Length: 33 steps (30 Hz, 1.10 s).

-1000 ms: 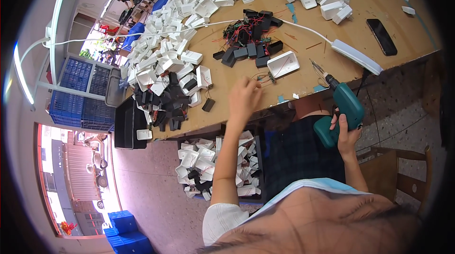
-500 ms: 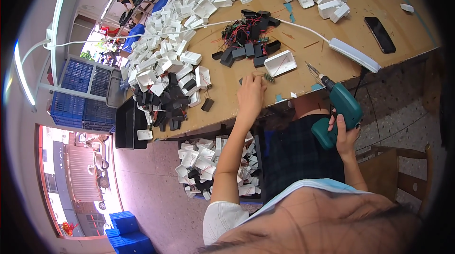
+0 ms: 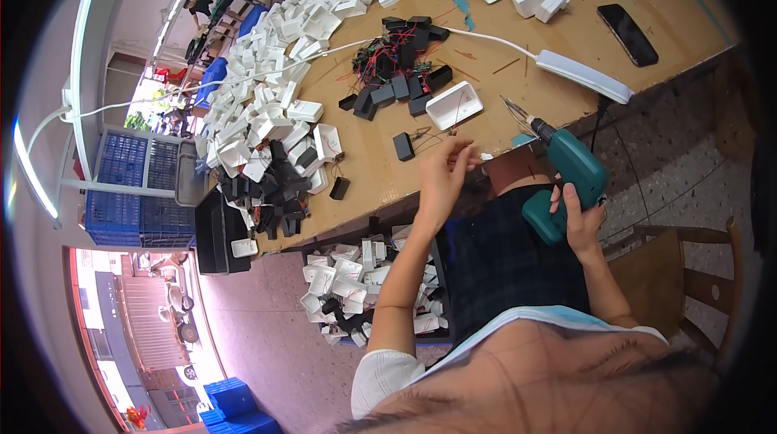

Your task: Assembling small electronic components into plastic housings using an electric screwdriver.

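Observation:
My right hand (image 3: 581,222) is wrapped round the handle of a green cordless drill (image 3: 576,165), whose thin metal tip points up and left over the table's front edge. My left hand (image 3: 443,183) is raised near that edge, fingers slightly curled and apart, with nothing visible in them. Just beyond it lie a black box (image 3: 403,146) and a small circuit board (image 3: 421,134). An open white plastic case (image 3: 455,105) with a thin red wire sits behind them. Farther back is a heap of black boxes (image 3: 401,87), mixed with circuit boards and red wires.
White cases (image 3: 271,102) are piled along the table's (image 3: 518,82) left and far sides. A white power strip (image 3: 584,76) and a black phone (image 3: 628,35) lie at right. Below the table stands a crate of white cases (image 3: 348,284); a wooden chair (image 3: 684,272) is at right.
My left hand has drawn back from the circuit board toward the table's edge, uncovering the black box. My right hand still holds the drill. The whole view has shifted slightly.

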Tool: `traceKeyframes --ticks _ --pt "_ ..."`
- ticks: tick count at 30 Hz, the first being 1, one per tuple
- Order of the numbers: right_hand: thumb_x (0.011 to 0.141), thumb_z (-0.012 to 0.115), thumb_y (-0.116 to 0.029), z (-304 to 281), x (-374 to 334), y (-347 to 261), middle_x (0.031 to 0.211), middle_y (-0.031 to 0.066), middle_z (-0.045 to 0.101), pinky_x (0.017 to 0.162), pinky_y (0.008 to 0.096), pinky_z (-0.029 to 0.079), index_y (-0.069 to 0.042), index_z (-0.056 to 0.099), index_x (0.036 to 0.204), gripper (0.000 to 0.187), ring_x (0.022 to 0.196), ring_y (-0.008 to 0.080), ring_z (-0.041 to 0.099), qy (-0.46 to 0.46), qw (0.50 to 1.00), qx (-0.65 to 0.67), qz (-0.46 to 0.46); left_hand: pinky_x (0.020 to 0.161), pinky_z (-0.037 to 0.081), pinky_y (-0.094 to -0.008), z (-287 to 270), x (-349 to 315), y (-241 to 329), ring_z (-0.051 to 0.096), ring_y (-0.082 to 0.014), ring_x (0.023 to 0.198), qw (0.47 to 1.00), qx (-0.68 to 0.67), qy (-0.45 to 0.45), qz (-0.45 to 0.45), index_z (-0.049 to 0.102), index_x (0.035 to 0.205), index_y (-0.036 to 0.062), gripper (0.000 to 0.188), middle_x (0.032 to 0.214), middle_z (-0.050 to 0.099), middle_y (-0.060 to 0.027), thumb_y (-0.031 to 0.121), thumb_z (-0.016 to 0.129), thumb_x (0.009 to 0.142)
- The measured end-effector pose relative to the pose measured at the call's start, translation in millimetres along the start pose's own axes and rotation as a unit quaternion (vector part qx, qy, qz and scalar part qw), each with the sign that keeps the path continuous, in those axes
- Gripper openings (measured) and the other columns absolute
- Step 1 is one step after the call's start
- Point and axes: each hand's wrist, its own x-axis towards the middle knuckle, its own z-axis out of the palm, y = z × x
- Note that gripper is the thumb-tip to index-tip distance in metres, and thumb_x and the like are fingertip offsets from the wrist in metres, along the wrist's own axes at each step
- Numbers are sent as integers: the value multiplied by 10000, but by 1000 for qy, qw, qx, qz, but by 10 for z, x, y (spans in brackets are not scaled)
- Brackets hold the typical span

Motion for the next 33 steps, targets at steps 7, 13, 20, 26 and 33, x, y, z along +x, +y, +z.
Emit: traceKeyframes --ticks 7,13,20,26,33 --pt "1026 575 -223 -17 22 47 815 77 637 628 277 498 32 623 1134 281 664 126 595 -1 1000 -8 2 641 530 -357 -340 174 214 697 -300 841 899 347 -25 265 699 944 72 78 875 652 -101 88 718 870" --pt "1018 585 -200 24 64 40 802 75 638 623 277 500 38 628 1123 264 656 128 603 -11 1000 -21 0 905 457 -425 -352 419 163 613 -221 880 823 380 -41 420 675 885 114 106 875 610 -26 121 748 809" --pt "1008 598 -177 113 139 77 771 69 645 619 268 507 39 636 1105 240 644 122 615 -15 999 -30 8 937 345 -387 -75 428 62 607 -187 820 945 226 105 214 672 914 116 80 756 628 -23 121 747 886" --pt "959 667 -109 249 257 106 802 50 614 578 255 490 27 611 1046 171 602 106 603 -31 997 -74 0 976 320 -439 176 517 -1 568 -245 1072 886 338 241 206 692 933 117 112 1062 631 -59 139 768 853" --pt "938 697 -106 382 339 149 850 59 591 550 267 475 36 609 1071 213 598 115 601 -20 995 -96 12 1041 298 -492 282 664 -116 500 -310 1230 888 317 269 197 681 919 77 129 1239 547 -129 128 762 833"
